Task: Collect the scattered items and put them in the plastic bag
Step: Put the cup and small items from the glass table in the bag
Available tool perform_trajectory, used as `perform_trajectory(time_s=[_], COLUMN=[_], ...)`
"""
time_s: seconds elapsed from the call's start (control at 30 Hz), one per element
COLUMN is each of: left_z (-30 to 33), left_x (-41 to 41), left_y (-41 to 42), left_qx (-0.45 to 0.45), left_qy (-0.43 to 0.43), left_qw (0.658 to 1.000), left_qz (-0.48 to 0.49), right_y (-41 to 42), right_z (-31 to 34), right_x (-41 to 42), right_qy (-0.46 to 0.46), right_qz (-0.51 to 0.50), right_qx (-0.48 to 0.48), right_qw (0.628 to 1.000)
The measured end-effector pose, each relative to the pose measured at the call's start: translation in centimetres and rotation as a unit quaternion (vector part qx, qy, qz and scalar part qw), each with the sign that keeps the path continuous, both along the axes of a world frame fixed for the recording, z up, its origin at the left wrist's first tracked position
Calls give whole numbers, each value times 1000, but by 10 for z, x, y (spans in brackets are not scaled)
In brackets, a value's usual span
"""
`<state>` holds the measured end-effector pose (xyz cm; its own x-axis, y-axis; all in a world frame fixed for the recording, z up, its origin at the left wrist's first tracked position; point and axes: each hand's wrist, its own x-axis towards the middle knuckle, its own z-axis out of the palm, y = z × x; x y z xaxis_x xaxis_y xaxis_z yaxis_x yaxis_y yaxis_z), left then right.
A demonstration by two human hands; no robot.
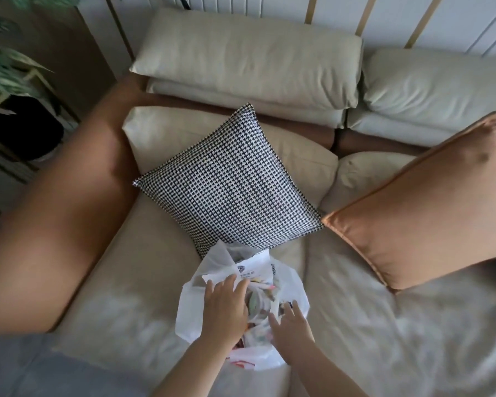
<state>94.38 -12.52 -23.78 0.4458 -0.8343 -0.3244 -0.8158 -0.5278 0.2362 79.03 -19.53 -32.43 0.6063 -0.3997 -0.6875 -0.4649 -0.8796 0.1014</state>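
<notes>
Head view shows a beige sofa with a checked pillow and an orange pillow. The plastic bag lies on the seat; left hand and right hand rest on it, fingers relaxed. The bag's contents are blurred.

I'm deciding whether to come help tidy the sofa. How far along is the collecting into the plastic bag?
Nearly done, it seems. The plastic bag on the sofa seat already holds a jumble of colourful items. Both hands are at its mouth: the left hand reaches in, the right hand rests on the bag's edge. No loose items show on the seat around the houndstooth cushion and orange cushion.
</notes>
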Motion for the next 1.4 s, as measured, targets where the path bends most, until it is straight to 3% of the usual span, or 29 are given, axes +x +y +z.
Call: perform_trajectory(time_s=[0.1, 0.37, 0.5, 0.6, 0.83, 1.07, 1.4], left_z=[3, 41, 66, 90, 130, 147, 125], left_x=[-8, -26, -20, -18, -10, 1, -5], left_y=[2, 2, 2, 4, -1, -2, 3], left_qx=[0, -11, -22, -46, -53, -87, -55], left_qy=[-2, -17, -24, -30, -37, -20, 17], left_qw=[1000, 999, 996, 992, 986, 976, 986], left_qz=[5, 44, 89, 117, 152, 199, 154], right_y=[2, -4, -10, -14, -18, -16, -21], right_z=[11, 84, 120, 148, 207, 224, 213], right_x=[0, 3, 7, 10, 29, 37, 36], right_qy=[-44, -159, -244, -273, -325, -361, -312], right_qz=[-17, -190, -363, -410, -319, -298, -296], right_qx=[-1, 48, 99, 99, 18, -8, 39], right_qw=[999, 968, 894, 865, 890, 884, 902])
